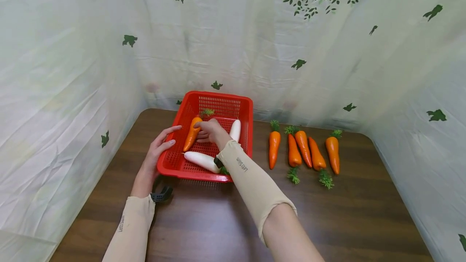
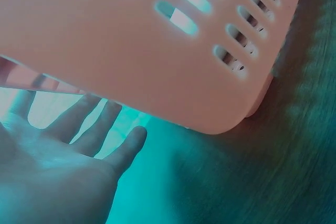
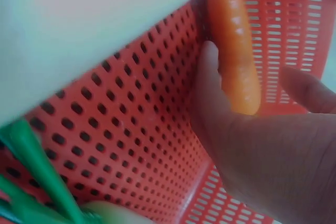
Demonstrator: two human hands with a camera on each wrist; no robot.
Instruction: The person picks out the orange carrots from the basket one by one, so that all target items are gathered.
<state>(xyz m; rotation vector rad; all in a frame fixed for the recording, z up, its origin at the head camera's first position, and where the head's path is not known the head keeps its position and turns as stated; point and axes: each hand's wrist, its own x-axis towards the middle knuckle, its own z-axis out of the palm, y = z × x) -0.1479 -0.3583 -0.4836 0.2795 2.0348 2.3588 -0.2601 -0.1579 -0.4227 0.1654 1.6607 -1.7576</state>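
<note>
A red plastic basket (image 1: 171, 167) stands on the table, with an orange carrot (image 1: 191, 134) lying along its left side. My right hand (image 1: 212, 130) reaches in over this carrot. In the right wrist view one digit lies against the carrot (image 3: 236, 51), while another stands apart from it. Two white radishes are also inside: one radish (image 1: 202, 160) near the front, the other radish (image 1: 235, 130) by the right wall, partly behind my right arm. My left hand (image 1: 154, 153) is at the basket's left rim, its fingers extended in the left wrist view.
Right of the basket, several carrots with green tops lie in a row, among them a leftmost carrot (image 1: 274, 148) and a rightmost carrot (image 1: 333, 155). Leaf-patterned curtains (image 1: 233, 51) hang around the brown wooden table (image 1: 204, 221) at the back and both sides.
</note>
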